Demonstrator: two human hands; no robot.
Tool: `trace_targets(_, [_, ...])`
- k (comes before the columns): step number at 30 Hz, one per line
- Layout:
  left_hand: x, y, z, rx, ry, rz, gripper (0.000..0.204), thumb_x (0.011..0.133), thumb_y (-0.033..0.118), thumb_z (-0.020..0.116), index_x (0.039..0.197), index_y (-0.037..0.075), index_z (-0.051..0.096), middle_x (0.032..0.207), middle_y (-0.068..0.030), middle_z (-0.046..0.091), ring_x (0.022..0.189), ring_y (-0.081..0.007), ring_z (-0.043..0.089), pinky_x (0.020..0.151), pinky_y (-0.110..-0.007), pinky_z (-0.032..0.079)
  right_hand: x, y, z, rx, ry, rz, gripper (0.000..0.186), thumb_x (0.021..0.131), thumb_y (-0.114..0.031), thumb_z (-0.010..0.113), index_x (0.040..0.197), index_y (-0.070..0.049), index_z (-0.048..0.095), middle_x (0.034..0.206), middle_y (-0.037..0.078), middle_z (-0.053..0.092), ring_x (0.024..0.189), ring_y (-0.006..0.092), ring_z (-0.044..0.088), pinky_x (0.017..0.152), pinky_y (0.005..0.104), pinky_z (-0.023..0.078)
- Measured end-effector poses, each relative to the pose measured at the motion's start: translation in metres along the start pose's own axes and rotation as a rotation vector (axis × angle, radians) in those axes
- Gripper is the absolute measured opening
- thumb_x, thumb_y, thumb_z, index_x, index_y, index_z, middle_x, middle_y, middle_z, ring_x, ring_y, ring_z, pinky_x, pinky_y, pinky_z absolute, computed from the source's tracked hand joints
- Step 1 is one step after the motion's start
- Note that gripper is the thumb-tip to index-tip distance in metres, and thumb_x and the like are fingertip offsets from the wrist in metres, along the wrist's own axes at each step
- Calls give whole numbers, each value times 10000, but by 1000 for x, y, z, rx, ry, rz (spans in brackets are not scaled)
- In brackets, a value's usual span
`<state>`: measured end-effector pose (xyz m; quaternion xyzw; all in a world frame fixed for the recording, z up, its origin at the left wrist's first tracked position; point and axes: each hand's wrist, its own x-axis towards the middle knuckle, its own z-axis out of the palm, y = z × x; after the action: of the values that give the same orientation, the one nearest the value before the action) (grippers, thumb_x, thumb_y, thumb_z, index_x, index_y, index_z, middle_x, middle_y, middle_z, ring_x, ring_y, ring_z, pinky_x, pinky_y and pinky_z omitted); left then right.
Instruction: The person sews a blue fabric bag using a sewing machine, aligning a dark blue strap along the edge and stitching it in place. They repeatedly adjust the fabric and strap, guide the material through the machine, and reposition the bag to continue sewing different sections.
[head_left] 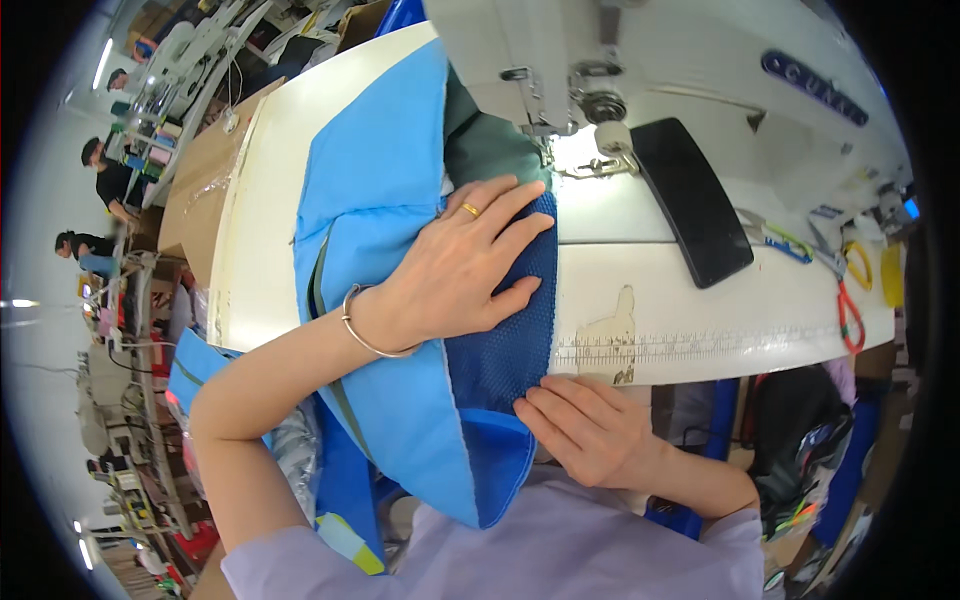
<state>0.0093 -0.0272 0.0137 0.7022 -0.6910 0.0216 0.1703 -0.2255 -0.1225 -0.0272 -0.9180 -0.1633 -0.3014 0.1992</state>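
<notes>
A light blue fabric piece [385, 260] with a dark blue mesh panel [500, 350] lies across the sewing machine table, its near end hanging over the front edge. My left hand [460, 260], with a ring and a bangle, rests on it palm down, fingers spread toward the mesh's right edge. Closer to me, my right hand [590, 430] pinches the mesh's edge between thumb and fingers; the thumb is mostly hidden. Dark green cloth [495, 150] lies at the far end of the piece, beside the lit presser foot [545, 155] of the sewing machine [700, 50].
A black phone [690, 200] lies right of the needle area. Farther right are red-handled scissors [850, 315] and yellow-handled snips [858, 265]. A printed ruler [700, 345] runs along the table's front. Cardboard [205, 190] borders the left side; people work beyond it.
</notes>
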Motion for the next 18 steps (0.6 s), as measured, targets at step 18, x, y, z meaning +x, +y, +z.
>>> trace_targets(18, [16,-32,17,-100,89,41,562,767,201,805,1259,24,598,1373,-205,552,1232,-382,577,1026,-479,511,15,20,-7,-26,-86,37,280,808,-95,722,1073,-18,767,1090,95,727,1039,236,698,873,329,593])
